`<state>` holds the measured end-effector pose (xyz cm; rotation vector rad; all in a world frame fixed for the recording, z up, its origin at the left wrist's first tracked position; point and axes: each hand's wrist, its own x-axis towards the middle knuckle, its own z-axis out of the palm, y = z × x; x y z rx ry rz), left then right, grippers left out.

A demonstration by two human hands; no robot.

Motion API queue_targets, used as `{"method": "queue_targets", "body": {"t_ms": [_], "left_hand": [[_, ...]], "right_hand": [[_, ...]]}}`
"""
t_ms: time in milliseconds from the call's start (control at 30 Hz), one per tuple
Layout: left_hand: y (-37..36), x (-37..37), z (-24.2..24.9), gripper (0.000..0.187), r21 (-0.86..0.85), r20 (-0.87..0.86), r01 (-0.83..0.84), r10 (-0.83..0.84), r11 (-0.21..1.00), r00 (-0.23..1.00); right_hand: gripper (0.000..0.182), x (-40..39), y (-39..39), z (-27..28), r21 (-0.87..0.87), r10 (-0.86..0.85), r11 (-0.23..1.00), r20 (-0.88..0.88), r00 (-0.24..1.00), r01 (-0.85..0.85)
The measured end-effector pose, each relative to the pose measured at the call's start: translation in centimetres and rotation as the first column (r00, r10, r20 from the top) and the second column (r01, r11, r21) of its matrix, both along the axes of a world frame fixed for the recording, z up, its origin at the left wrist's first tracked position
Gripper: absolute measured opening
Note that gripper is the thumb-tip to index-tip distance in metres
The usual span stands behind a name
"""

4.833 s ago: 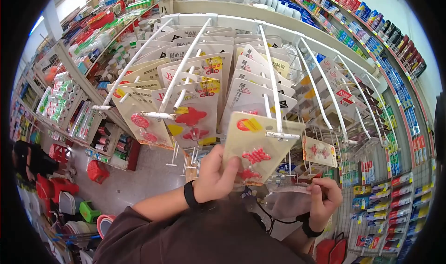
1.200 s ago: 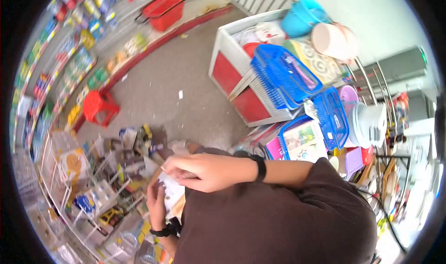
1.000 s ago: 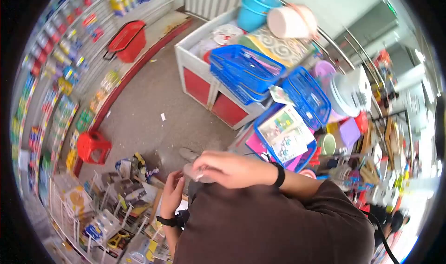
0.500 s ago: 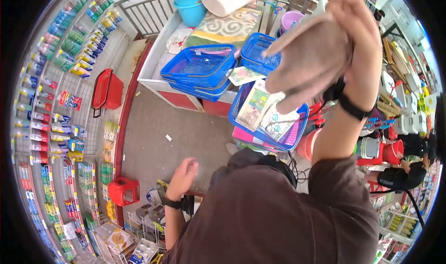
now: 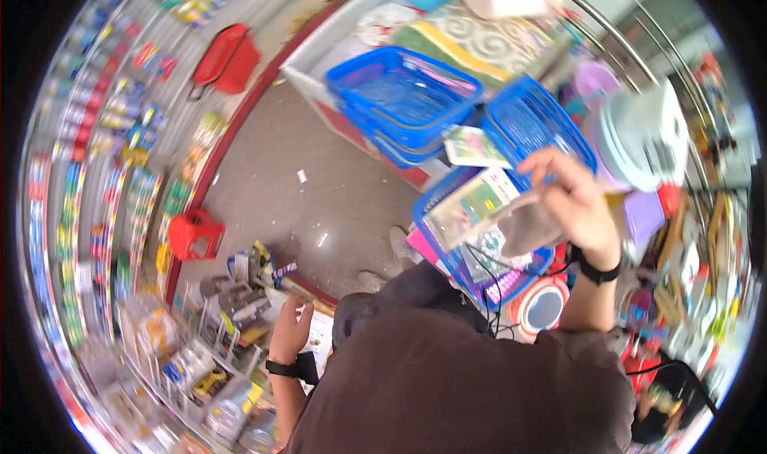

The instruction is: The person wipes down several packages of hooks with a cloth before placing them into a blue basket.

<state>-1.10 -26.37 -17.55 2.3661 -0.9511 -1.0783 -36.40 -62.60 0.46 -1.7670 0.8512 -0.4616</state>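
Far left, wall shelves (image 5: 96,174) curve round, packed with small goods too blurred to read. A red basket (image 5: 228,59) sits on the floor at their foot, out of the walkway, and a red stool (image 5: 196,232) stands by the same kerb.

Low on the left is a wire rack (image 5: 200,350) with carded packs hung on its pegs so that their faces show. The left hand (image 5: 292,334) is down just beside this rack, wrist banded in black and fingers lightly curled. It lies against a white card (image 5: 323,338). Whether it pinches the card or only rests on it I cannot tell.

In the middle, blue baskets (image 5: 407,103) are nested on a white and red bin, stacked to save room. Another blue basket (image 5: 447,254) lower down holds printed packs (image 5: 471,206) standing on edge.

Right of centre, the right hand (image 5: 571,202) is raised to about head height with its fingers closed round the top of a limp grey-brown bag (image 5: 531,226). The bag hangs from that grip in front of the pack-filled basket, touching nothing else that I can make out. Held by the top like this, its weight pulls it straight down.

Further right stands a stack of pale basins (image 5: 643,134), with purple tubs (image 5: 643,214) below it.
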Motion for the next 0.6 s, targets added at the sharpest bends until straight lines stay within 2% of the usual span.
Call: {"method": "queue_targets", "body": {"t_ms": [33, 100, 133, 167, 233, 300, 367, 400, 500, 600], "left_hand": [[1.0, -0.6, 0.5, 0.041, -0.01, 0.015, -0.066, 0.066, 0.998, 0.998], [3.1, -2.3, 1.9, 0.042, 0.029, -0.061, -0.193, 0.195, 0.981, 0.979], [4.4, -2.9, 1.6, 0.042, -0.007, -0.075, -0.22, 0.219, 0.975, 0.973], [5.4, -3.6, 1.7, 0.044, 0.044, -0.184, -0.319, 0.322, 0.947, 0.929], [6.0, -5.0, 3.4, 0.048, -0.008, -0.17, -0.302, 0.296, 0.953, 0.94], [9.0, -5.8, 0.6, 0.05, -0.119, -0.024, -0.189, 0.188, 0.975, 0.982], [10.7, -7.4, 2.2, 0.051, -0.197, 0.04, -0.233, 0.245, 0.952, 0.969], [12.1, -8.4, 3.3, 0.051, -0.212, 0.062, -0.312, 0.332, 0.926, 0.941], [15.6, -11.8, 5.9, 0.049, -0.271, 0.083, -0.372, 0.407, 0.888, 0.91], [21.0, -16.3, 5.2, 0.048, -0.316, 0.023, -0.507, 0.54, 0.802, 0.841]], "right_hand": [[0.031, 1.3, 0.2, -1.3, 0.066, 0.064, 0.996, 0.045, 0.997, -0.067], [0.03, 3.2, 0.9, -3.9, 0.084, 0.244, 0.966, 0.016, 0.97, -0.244], [0.028, 3.8, 1.9, -5.1, 0.121, 0.33, 0.936, 0.016, 0.944, -0.329], [0.027, 4.6, 2.9, -5.8, 0.146, 0.423, 0.895, 0.024, 0.906, -0.422], [0.025, 6.6, 5.9, -6.1, 0.412, 0.427, 0.805, 0.096, 0.899, -0.426], [0.024, 8.7, 9.7, -7.0, 0.484, 0.413, 0.767, 0.129, 0.901, -0.421], [0.024, 10.5, 13.8, -8.3, 0.452, 0.529, 0.697, 0.199, 0.825, -0.556], [0.024, 11.3, 16.1, -8.1, 0.444, 0.58, 0.652, 0.229, 0.782, -0.614], [0.019, 12.6, 21.7, -6.5, 0.453, 0.735, 0.512, 0.21, 0.645, -0.73], [0.017, 12.8, 24.5, -4.2, 0.357, 0.819, 0.49, 0.123, 0.56, -0.795]]}}
